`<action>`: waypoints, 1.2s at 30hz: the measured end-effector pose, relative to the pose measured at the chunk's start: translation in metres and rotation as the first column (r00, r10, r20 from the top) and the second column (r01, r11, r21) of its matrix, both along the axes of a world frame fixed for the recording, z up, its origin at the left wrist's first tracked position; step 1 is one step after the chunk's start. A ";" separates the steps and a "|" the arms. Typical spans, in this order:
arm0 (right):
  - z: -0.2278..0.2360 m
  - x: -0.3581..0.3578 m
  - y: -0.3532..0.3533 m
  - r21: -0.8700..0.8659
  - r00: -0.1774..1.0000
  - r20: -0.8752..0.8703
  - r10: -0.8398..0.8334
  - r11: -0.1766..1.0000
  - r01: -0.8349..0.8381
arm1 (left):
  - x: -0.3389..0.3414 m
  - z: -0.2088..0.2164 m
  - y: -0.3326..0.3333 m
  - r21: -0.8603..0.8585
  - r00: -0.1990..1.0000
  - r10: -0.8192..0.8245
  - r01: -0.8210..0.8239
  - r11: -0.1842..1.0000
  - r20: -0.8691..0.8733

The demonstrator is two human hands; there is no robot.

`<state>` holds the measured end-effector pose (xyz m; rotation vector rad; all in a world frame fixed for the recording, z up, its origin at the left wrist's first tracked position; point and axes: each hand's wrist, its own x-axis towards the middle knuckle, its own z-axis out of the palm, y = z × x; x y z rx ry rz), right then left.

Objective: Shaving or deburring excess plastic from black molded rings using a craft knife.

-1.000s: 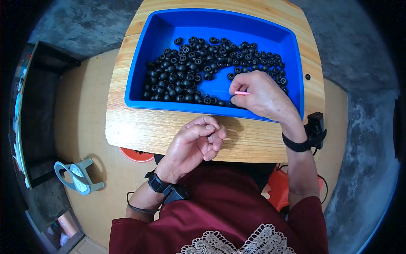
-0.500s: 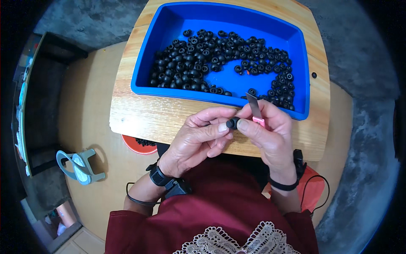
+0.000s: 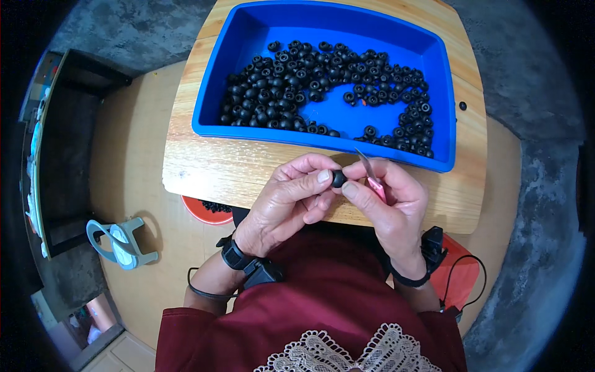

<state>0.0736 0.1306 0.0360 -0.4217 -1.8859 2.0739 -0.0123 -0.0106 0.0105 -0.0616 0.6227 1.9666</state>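
Black piece: a small, round, dark part (image 3: 338, 178) is held over the near edge of the table, in front of the blue tray and between the two hands.
Left hand: the piece is pinched between thumb and forefinger of the left hand (image 3: 282, 201); the other fingers are loosely curled beneath.
Right hand: a small knife (image 3: 377, 189) is gripped by its pink handle in the curled fingers of the right hand (image 3: 396, 211) – thumb and forefinger tips are brought up to the right side of the piece.
Blade: the metal blade (image 3: 365, 163) is pointed up and to the left, out past the forefinger, toward the tray's near rim.
Blue tray: many black pieces (image 3: 266, 93) are heaped in the blue tray (image 3: 260, 135), mostly to the left and along the far middle; a small orange bit (image 3: 364, 102) is seen among them.
Table: the tray is set on a wooden table (image 3: 211, 161); one loose black piece (image 3: 463, 106) is left lying to its right.
Wrists: a black strap with a device is worn on each.
Floor: a red basin (image 3: 197, 211), with black bits inside, is partly hidden under the table edge – a grey stool (image 3: 127, 245) is placed farther left.
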 end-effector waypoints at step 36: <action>-0.011 0.004 -0.006 0.823 0.975 -0.222 -0.006 0.536 0.190 | 0.001 -0.020 -0.002 0.114 0.995 0.025 -0.035 0.993 0.094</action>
